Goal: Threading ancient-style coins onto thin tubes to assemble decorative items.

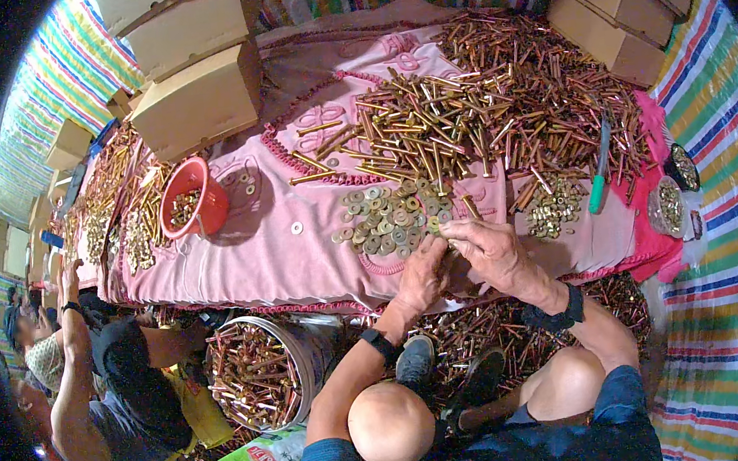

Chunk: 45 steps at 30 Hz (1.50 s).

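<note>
With left hand (425,269) and right hand (496,253) close together (what either grips, I cannot tell), work low beside the washers (383,220) so slips land on the cloth (254,271).

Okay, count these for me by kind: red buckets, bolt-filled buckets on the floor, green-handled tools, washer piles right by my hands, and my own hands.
Red bucket: 1
Bolt-filled floor bucket: 1
Green-handled tool: 1
Washer pile: 1
Hands: 2, left hand and right hand
Total: 6
</note>
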Available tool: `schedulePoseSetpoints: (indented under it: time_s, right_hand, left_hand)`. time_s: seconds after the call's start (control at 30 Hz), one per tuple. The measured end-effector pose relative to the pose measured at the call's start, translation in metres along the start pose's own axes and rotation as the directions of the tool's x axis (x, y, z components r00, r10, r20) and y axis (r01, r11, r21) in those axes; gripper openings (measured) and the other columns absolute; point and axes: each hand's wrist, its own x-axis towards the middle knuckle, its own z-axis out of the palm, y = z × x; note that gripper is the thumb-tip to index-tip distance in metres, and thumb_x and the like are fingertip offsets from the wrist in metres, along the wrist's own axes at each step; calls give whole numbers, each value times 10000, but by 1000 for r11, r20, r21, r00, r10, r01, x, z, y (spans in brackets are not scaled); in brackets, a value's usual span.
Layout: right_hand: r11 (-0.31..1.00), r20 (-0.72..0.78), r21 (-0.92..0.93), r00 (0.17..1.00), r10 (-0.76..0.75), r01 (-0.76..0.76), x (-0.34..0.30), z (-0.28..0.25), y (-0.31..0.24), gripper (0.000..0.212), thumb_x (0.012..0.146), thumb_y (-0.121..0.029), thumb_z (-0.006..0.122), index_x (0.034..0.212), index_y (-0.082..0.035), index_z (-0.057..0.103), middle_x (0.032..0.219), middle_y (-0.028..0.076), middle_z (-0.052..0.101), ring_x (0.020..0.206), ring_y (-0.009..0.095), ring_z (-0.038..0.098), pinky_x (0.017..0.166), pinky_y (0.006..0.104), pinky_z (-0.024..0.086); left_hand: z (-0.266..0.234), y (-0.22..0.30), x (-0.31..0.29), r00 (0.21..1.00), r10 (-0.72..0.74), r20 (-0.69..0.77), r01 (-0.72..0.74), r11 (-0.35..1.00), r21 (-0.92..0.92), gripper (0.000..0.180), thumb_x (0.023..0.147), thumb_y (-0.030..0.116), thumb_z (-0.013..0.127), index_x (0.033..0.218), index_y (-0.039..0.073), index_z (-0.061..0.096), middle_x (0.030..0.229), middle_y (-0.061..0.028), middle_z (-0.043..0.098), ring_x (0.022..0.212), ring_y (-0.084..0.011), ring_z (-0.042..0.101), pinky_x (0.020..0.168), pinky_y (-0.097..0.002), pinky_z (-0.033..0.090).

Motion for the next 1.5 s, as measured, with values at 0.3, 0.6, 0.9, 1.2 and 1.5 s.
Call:
schedulePoseSetpoints:
  time_s: [0.3, 0.6, 0.9, 1.2, 1.5]
  right_hand:
    - [999, 19, -38, 999, -32, 32, 1, -1, 13, 191, 859, -11, 704, 1043, -1, 654, 978, 161, 703, 882, 306, 713, 752, 371, 565]
    - [994, -53, -48, 994, 96, -98, 3, 0, 3, 304, 822, -136, 772, 1084, -34, 656, 891, 151, 662, 807, 354, 672, 706, 424, 534]
    - [995, 34, -72, 997, 67, -65, 5, -4, 10, 230, 847, -176, 758, 973, -7, 666, 829, 147, 647, 752, 340, 663, 678, 416, 528]
    - [994, -18, -100, 999, 41, -43, 1, -2, 12, 317, 820, -264, 796, 905, -1, 641, 824, 154, 645, 731, 310, 663, 651, 393, 518]
    - [990, -39, 14, 989, 143, -143, -1, 0, 10, 333, 833, -306, 787, 912, -10, 656, 842, 152, 643, 708, 319, 657, 630, 418, 511]
  left_hand:
    - [-1, 2, 1, 1000, -7, 2, 7, 1000, 3, 274, 838, 15, 632, 1097, 50, 549, 948, -212, 546, 881, -468, 584, 718, -513, 486]
    - [-6, 8, 1, 999, -31, 41, 30, 999, 26, 329, 764, -23, 618, 1081, 58, 585, 929, -201, 555, 866, -457, 586, 740, -503, 496]
    - [-2, 6, 0, 1000, -12, 5, 11, 1000, 12, 318, 737, -24, 633, 1033, 62, 558, 890, -186, 537, 834, -434, 584, 708, -490, 492]
    - [0, 5, 0, 999, -48, 22, 47, 998, 51, 301, 748, -19, 637, 1022, 60, 541, 916, -185, 539, 845, -436, 583, 697, -500, 493]
    - [1, 2, -1, 997, -61, 39, 58, 995, 79, 253, 805, 10, 636, 1033, 65, 544, 924, -188, 542, 852, -438, 588, 696, -501, 493]
